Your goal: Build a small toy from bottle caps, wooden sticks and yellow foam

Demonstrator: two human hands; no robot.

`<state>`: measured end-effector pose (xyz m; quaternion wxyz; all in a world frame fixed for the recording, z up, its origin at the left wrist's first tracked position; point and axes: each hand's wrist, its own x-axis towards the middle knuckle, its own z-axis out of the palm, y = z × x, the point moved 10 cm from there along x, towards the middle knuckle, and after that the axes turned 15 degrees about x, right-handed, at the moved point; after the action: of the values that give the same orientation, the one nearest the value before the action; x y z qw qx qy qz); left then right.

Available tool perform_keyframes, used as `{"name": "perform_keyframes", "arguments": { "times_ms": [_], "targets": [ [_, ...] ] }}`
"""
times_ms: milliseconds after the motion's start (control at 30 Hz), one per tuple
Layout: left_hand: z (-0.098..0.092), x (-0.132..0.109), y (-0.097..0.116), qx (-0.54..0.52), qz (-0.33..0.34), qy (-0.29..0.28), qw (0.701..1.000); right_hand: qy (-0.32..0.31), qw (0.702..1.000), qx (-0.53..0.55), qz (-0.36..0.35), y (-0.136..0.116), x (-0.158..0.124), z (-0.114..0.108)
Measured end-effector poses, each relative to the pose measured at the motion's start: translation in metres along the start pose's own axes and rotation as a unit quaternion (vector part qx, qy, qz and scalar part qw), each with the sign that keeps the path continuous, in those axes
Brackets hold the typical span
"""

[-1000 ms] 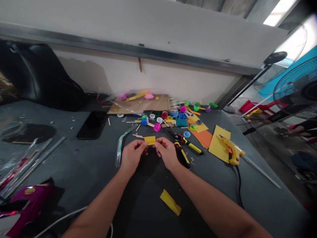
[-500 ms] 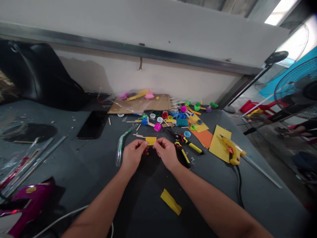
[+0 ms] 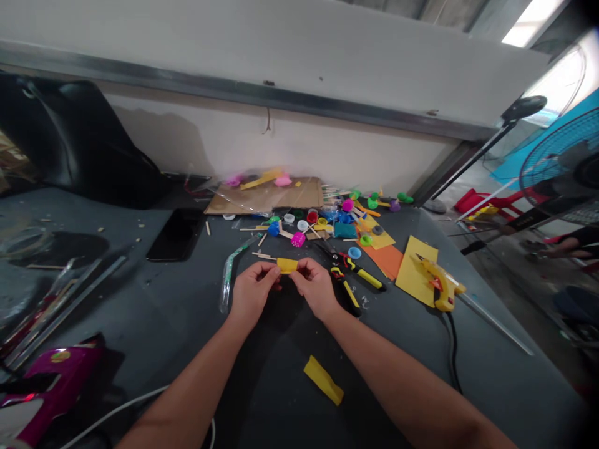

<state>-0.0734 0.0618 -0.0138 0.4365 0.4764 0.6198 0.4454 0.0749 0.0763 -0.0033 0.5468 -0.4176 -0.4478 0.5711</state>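
Yellow paper strip (image 3: 287,265) pinched at both ends, held just above the dark work table (image 3: 140,318), centre of the frame. Your left hand (image 3: 253,296) and right hand (image 3: 314,288) both grasp it, knuckles up and close together, with only the middle of the strip showing between them.

Just behind your left hand, a thin wooden stick (image 3: 262,255) lies on the table. A clear plastic tube with green marking (image 3: 229,280) lies beside that hand. Just beyond your right hand sit yellow-and-black handled pliers (image 3: 344,293), with a second yellow-and-black handle (image 3: 369,279) beside them. A folded yellow strip (image 3: 322,380) lies on the table between your forearms, near the lower centre of the frame.

To the right, a yellow hot glue gun (image 3: 440,290) rests on a yellow paper sheet (image 3: 412,271), its black cord (image 3: 452,343) running toward the bottom of the frame. An orange sheet (image 3: 386,259) lies just left of that sheet. At upper centre, bottle caps, coloured pieces and wooden sticks are heaped (image 3: 318,218) beside a cardboard sheet (image 3: 262,196) against the wall.

A black phone (image 3: 175,234) lies left of centre, and a magenta piece (image 3: 56,374) sits at the lower left corner. At far right, a standing fan (image 3: 556,156) and another person's arm (image 3: 571,246) show past the table edge.
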Motion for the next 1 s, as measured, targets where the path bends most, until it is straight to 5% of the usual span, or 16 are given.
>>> {"name": "perform_keyframes", "arguments": {
  "times_ms": [233,467,733,833,1000],
  "targets": [
    [0.001,0.0,0.003,-0.053,0.001,0.0,0.999,0.012,1.0,0.017,0.005,0.003,0.0,-0.001],
    [0.009,0.001,0.001,0.01,0.012,-0.033,0.999,0.016,0.999,0.001,-0.029,-0.009,-0.006,0.004],
    [0.01,-0.001,0.008,-0.081,0.014,-0.041,0.996,0.035,0.998,-0.055,0.011,-0.013,-0.006,-0.001],
    [0.007,0.001,0.007,-0.106,-0.002,-0.036,0.994,0.043,0.995,-0.087,0.02,-0.023,-0.002,-0.017],
    [0.003,0.003,0.002,-0.13,-0.024,-0.014,0.991,0.088,0.98,-0.174,-0.049,-0.07,0.006,-0.075]
  ]
}}
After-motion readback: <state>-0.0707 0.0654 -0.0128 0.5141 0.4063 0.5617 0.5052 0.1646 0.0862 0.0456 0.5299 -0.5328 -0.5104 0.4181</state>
